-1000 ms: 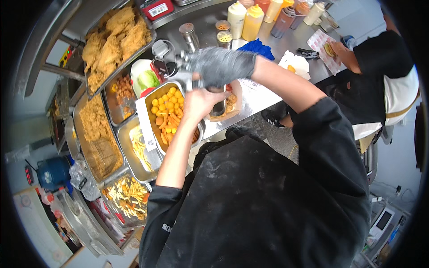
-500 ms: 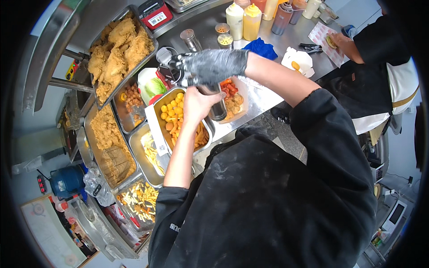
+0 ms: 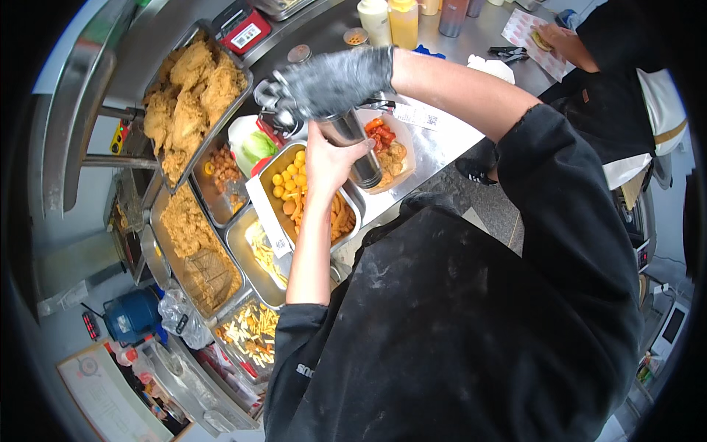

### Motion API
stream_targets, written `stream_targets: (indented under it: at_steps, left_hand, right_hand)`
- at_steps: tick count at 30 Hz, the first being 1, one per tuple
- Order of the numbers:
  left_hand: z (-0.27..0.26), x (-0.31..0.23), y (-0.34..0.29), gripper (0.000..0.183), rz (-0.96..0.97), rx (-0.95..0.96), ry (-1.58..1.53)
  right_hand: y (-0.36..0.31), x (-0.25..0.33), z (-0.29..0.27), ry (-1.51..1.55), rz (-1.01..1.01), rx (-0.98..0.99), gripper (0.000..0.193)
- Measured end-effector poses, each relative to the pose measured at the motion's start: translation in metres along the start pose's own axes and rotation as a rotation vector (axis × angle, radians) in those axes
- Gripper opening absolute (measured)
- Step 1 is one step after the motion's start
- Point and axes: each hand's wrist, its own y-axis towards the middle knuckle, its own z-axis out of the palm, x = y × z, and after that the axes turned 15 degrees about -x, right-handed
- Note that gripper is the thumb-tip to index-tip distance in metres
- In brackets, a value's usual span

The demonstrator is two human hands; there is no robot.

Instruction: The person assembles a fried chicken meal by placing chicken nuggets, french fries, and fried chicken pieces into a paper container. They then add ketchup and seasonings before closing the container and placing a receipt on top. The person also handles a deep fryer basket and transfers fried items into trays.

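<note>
My bare left hand [image 3: 333,158] is wrapped around a steel cylinder [image 3: 366,174], its lower end tilted over a paper food tray [image 3: 403,140]. In the tray lie red sauced pieces [image 3: 379,134] and golden fried pieces [image 3: 390,163]. Across the cylinder's upper end is my right hand [image 3: 324,85] in a black glove. Its fingers are smeared by motion and partly hidden, so their grip on the cylinder's top is unclear. Nearest to my left wrist is a steel pan [image 3: 352,228] of yellow balls and fries.
Fried chicken pieces [image 3: 193,96] fill a raised tray at the left. More pans of fried food [image 3: 195,221] stand below it. Sauce bottles [image 3: 403,22] line the back of the counter. At the right, another person's hand [image 3: 563,46] touches food on patterned paper [image 3: 519,33].
My view has shifted, so the pans sit slightly further right. My left hand still grips the cylinder above the paper tray, while the gloved hand stays blurred at its top.
</note>
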Motion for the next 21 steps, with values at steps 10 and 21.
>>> stream_targets:
  at_steps: [10,21]
  left_hand:
    - [-0.008,-0.006,0.023,0.072,0.128,-0.046,-0.013]
    - [-0.009,-0.025,0.024,0.067,0.002,0.063,-0.036]
  right_hand:
    - [-0.010,-0.039,0.025,-0.330,0.015,-0.626,0.048]
    - [-0.003,0.011,-0.011,0.383,0.492,0.227,0.035]
